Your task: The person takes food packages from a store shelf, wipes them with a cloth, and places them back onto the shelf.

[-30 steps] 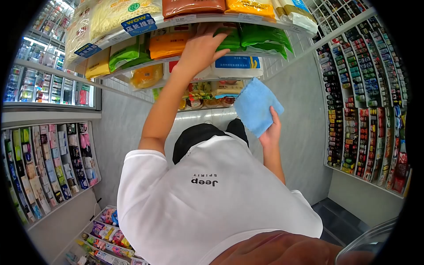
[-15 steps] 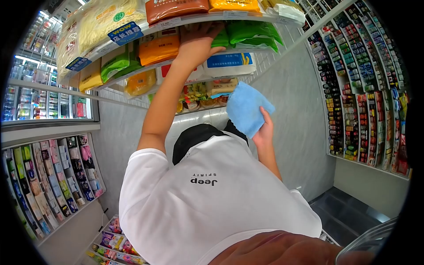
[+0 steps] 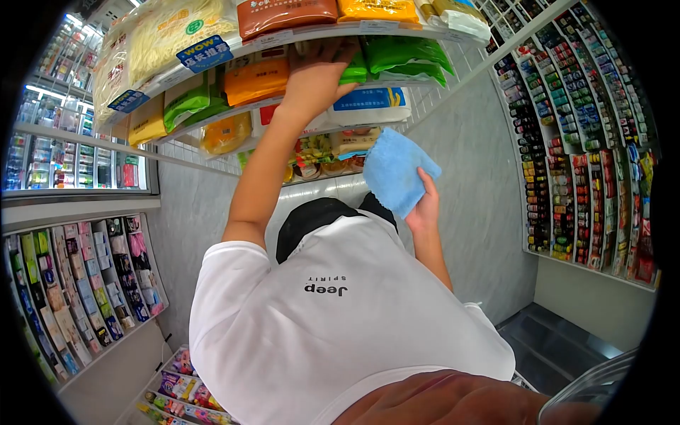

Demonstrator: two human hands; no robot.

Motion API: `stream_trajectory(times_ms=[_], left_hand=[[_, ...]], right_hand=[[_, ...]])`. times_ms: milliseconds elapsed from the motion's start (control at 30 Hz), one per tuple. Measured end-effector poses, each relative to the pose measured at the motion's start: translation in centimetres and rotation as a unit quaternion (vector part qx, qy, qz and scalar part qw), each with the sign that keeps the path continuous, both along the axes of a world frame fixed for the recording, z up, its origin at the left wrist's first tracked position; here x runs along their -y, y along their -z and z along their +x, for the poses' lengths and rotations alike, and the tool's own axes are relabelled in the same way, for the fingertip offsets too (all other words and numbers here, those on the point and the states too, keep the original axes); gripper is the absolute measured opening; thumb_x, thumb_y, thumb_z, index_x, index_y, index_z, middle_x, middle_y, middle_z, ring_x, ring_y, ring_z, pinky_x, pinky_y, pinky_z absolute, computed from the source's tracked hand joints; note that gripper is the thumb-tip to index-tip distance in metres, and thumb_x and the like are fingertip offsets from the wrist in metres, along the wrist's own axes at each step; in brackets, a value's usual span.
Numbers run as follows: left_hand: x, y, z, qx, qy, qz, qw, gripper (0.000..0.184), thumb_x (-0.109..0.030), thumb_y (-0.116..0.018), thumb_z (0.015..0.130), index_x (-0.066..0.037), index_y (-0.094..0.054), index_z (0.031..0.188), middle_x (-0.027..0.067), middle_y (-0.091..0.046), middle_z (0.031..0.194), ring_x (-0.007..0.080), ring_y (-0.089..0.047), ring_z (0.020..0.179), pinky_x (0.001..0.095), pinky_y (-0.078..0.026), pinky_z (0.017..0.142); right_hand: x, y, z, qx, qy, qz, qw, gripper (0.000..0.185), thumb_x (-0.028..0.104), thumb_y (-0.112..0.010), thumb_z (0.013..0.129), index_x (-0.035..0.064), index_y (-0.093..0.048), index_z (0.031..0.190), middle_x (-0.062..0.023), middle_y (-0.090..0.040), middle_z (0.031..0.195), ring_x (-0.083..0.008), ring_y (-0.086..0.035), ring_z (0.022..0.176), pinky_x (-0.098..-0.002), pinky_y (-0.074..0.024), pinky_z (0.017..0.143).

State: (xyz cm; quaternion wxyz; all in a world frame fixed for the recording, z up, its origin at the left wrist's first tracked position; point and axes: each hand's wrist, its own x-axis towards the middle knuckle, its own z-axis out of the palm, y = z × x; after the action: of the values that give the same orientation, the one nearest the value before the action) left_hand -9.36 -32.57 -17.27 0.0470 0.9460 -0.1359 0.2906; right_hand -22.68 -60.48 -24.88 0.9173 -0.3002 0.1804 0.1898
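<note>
My left hand (image 3: 316, 83) reaches under the upper shelf into the row of bagged goods. Its thumb sticks out to the side and its fingers stretch inward, partly in shadow under the shelf edge. On one side of it lies an orange package (image 3: 256, 82), on the other a green package (image 3: 407, 52); whether the fingertips touch a bag is hard to see. Lower down, away from the shelf, my right hand (image 3: 423, 207) grips a light blue cloth (image 3: 398, 170) by its edge, and the cloth hangs loosely spread.
Noodle bags (image 3: 166, 42) and a brown package (image 3: 287, 17) fill the upper shelf (image 3: 304, 37). A white and blue bag (image 3: 370, 100) sits on a lower tier. Bottle racks (image 3: 577, 156) stand to the right, a rack of small goods (image 3: 81, 283) to the left. Grey floor (image 3: 471, 191) lies between.
My left hand stays in the row of bags with only a slight shift. The blue cloth in my right hand has moved very little.
</note>
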Motion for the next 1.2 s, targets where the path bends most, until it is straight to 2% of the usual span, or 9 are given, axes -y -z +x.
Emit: stream_trajectory(times_ms=[100, 200, 300, 400, 600, 767, 967, 1067, 1200], left_hand=[[0.0, -0.1, -0.8, 0.019, 0.002, 0.024, 1.000, 0.062, -0.046, -0.071, 0.079, -0.023, -0.055, 0.134, 0.0044, -0.051, 0.139, 0.0294, -0.046, 0.130, 0.0672, -0.034, 0.102], [0.4, -0.4, -1.7, -0.173, -0.011, -0.061, 0.983, 0.060, -0.047, -0.071, 0.079, -0.020, -0.057, 0.131, 0.0073, -0.057, 0.132, 0.0297, -0.055, 0.119, 0.0605, -0.045, 0.091], [0.9, -1.1, -2.9, -0.150, -0.029, 0.002, 0.988, 0.062, -0.047, -0.071, 0.079, -0.020, -0.055, 0.133, 0.0092, -0.060, 0.127, 0.0298, -0.061, 0.109, 0.0521, -0.051, 0.079], [1.2, -1.0, -4.0, -0.072, -0.009, 0.014, 0.997, 0.066, -0.047, -0.071, 0.079, -0.021, -0.052, 0.137, 0.0094, -0.058, 0.130, 0.0298, -0.058, 0.112, 0.0511, -0.048, 0.081], [2.1, -1.7, -6.8, -0.054, -0.006, 0.033, 0.998, 0.073, -0.045, -0.071, 0.081, -0.022, -0.044, 0.144, 0.0094, -0.048, 0.142, 0.0329, -0.047, 0.127, 0.0567, -0.040, 0.096], [3.5, -2.6, -9.5, -0.086, -0.008, 0.028, 0.996, 0.075, -0.045, -0.074, 0.078, -0.020, -0.046, 0.143, 0.0102, -0.042, 0.148, 0.0332, -0.036, 0.139, 0.0640, -0.033, 0.103], [4.6, -2.6, -11.9, -0.105, 0.005, -0.003, 0.994, 0.074, -0.048, -0.076, 0.073, -0.016, -0.054, 0.135, 0.0112, -0.043, 0.148, 0.0339, -0.033, 0.140, 0.0722, -0.027, 0.101], [4.0, -3.4, -13.0, -0.106, 0.043, -0.075, 0.991, 0.067, -0.042, -0.076, 0.077, -0.015, -0.054, 0.135, 0.0113, -0.043, 0.147, 0.0344, -0.036, 0.139, 0.0608, -0.032, 0.108], [1.3, 0.6, -12.5, -0.032, 0.011, -0.384, 0.923, 0.060, -0.035, -0.070, 0.086, -0.009, -0.051, 0.137, 0.0134, -0.053, 0.137, 0.0304, -0.049, 0.127, 0.0425, -0.039, 0.106]], right_hand=[[-0.4, -0.1, 0.9, 0.002, -0.026, 0.002, 1.000, 0.056, 0.024, -0.054, 0.096, -0.0018, -0.037, 0.142, -0.0187, -0.050, 0.140, -0.0320, -0.054, 0.125, -0.0470, -0.0457, 0.104], [-1.5, -1.0, 2.5, -0.006, -0.049, -0.011, 0.999, 0.056, 0.024, -0.053, 0.097, -0.0027, -0.036, 0.142, -0.0192, -0.050, 0.140, -0.0324, -0.053, 0.126, -0.0470, -0.0449, 0.105], [-3.4, -2.0, 5.2, 0.010, -0.086, -0.009, 0.996, 0.054, 0.026, -0.054, 0.097, -0.0020, -0.039, 0.141, -0.0170, -0.052, 0.139, -0.0307, -0.054, 0.125, -0.0462, -0.0434, 0.107], [-5.6, -2.9, 8.4, 0.035, -0.135, 0.008, 0.990, 0.054, 0.031, -0.051, 0.098, -0.0011, -0.041, 0.140, -0.0165, -0.053, 0.138, -0.0301, -0.055, 0.124, -0.0467, -0.0442, 0.106], [-8.3, -6.9, 10.4, 0.077, -0.190, 0.059, 0.977, 0.054, 0.040, -0.048, 0.099, 0.0029, -0.045, 0.138, -0.0160, -0.056, 0.133, -0.0298, -0.058, 0.121, -0.0472, -0.0462, 0.104], [-8.5, -6.1, 10.8, 0.093, -0.226, -0.028, 0.969, 0.049, 0.036, -0.054, 0.097, 0.0051, -0.049, 0.135, -0.0135, -0.060, 0.127, -0.0270, -0.061, 0.115, -0.0438, -0.0504, 0.098], [-8.8, -5.2, 10.7, 0.098, -0.230, -0.056, 0.967, 0.043, 0.030, -0.060, 0.095, 0.0060, -0.053, 0.130, -0.0124, -0.063, 0.122, -0.0229, -0.064, 0.108, -0.0382, -0.0542, 0.092], [-9.2, -5.3, 10.7, 0.081, -0.235, -0.042, 0.968, 0.042, 0.029, -0.062, 0.094, 0.0044, -0.054, 0.127, -0.0120, -0.064, 0.117, -0.0208, -0.066, 0.103, -0.0359, -0.0558, 0.088], [-9.3, -5.1, 11.1, 0.076, -0.243, -0.081, 0.964, 0.039, 0.028, -0.064, 0.092, 0.0037, -0.058, 0.122, -0.0129, -0.066, 0.113, -0.0211, -0.067, 0.100, -0.0350, -0.0568, 0.085]])
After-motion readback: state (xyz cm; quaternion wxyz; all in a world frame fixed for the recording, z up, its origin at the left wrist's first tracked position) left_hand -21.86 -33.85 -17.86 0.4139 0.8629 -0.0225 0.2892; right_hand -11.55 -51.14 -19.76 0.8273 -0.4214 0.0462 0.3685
